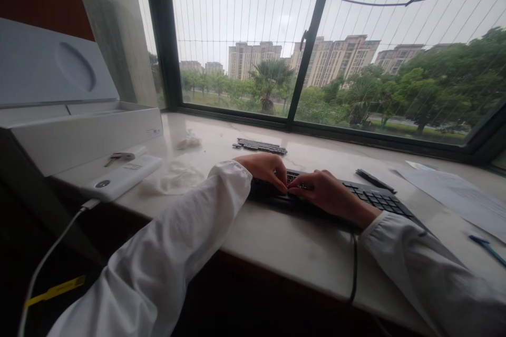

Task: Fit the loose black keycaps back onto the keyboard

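A black keyboard (381, 201) lies on the windowsill beneath both hands. Keycaps cover its right part, while a stretch between the hands shows bare key sockets. My left hand (265, 169) is closed, thumb and fingers pinched low over the left half of the keyboard. Meeting it there, my right hand (330, 194) is also closed in a pinch, its fingertips almost touching the left ones. Whatever sits between the fingertips is too small to make out. Behind the keyboard, loose keycaps (261, 146) are laid out in rows.
On the left stand an open white box (85, 134) and a white power bank (124, 176) with a key (119, 157) by it. Crumpled tissue (174, 177) lies nearby. To the right are a black strip (375, 181), paper sheets (454, 195) and a blue pen (488, 249). A cable (353, 268) hangs over the front edge.
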The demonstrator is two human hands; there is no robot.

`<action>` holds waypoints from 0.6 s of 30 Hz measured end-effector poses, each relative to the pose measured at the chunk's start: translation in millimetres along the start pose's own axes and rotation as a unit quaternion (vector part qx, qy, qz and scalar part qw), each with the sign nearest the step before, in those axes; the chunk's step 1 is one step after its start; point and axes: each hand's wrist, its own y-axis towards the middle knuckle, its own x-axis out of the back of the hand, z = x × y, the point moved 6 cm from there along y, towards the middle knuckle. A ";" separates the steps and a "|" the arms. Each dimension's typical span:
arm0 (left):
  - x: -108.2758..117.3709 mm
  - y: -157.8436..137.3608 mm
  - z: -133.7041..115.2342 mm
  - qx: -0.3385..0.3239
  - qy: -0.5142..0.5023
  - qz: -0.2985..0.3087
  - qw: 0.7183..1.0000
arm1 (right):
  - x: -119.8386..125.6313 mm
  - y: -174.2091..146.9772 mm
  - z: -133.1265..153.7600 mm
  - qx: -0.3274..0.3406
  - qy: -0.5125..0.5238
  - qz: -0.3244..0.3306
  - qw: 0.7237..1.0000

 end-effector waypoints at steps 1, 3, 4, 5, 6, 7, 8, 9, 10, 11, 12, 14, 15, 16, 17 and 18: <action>0.0 0.1 -0.5 -0.003 0.001 0.002 1.000 | -0.2 -0.2 -0.5 0.001 -0.002 -0.001 1.000; -0.1 -0.2 -1.3 -0.005 0.003 0.007 1.000 | -0.8 -0.5 -1.5 0.004 -0.007 -0.003 1.000; -0.1 -0.4 -1.5 -0.004 0.004 0.010 1.000 | -1.0 -0.6 -1.9 0.006 -0.009 -0.005 1.000; -0.2 -0.6 -1.6 -0.003 0.004 0.011 1.000 | -1.1 -0.7 -2.1 0.007 -0.010 -0.007 1.000; -0.3 -0.9 -1.5 -0.002 0.003 0.013 1.000 | -1.0 -0.8 -2.1 0.009 -0.011 -0.008 1.000; -0.5 -1.0 -1.3 0.001 0.002 0.014 1.000 | -0.8 -1.0 -2.0 0.010 -0.012 -0.011 1.000; -0.7 -1.2 -1.0 0.004 0.000 0.015 1.000 | -0.4 -1.1 -1.7 0.012 -0.012 -0.014 1.000; -0.8 -1.3 -0.8 0.006 -0.001 0.015 1.000 | -0.1 -1.2 -1.4 0.013 -0.012 -0.016 1.000; -0.9 -1.3 -0.7 0.007 -0.003 0.015 1.000 | 0.3 -1.3 -1.0 0.015 -0.011 -0.019 1.000; -0.8 -1.3 -0.7 0.007 -0.004 0.015 1.000 | 0.6 -1.4 -0.6 0.018 -0.009 -0.021 1.000; -0.7 -1.3 -0.8 0.005 -0.006 0.015 1.000 | 0.8 -1.4 -0.4 0.021 -0.006 -0.023 0.999; -0.3 -1.2 -1.1 0.001 -0.013 0.015 1.000 | 1.6 -1.4 -0.7 0.025 -0.003 -0.031 0.999; -0.1 -1.1 -1.2 -0.002 -0.018 0.015 1.000 | 1.9 -1.3 -1.1 0.027 -0.003 -0.035 0.999; 0.1 -1.0 -1.0 -0.003 -0.023 0.015 1.000 | 2.1 -1.2 -1.5 0.028 -0.004 -0.039 0.999; 0.2 -0.8 -0.7 -0.002 -0.028 0.014 0.999 | 2.1 -1.0 -2.0 0.028 -0.007 -0.040 0.999; 0.2 -0.7 -0.1 0.000 -0.032 0.014 0.999 | 2.1 -0.9 -2.5 0.028 -0.010 -0.041 0.999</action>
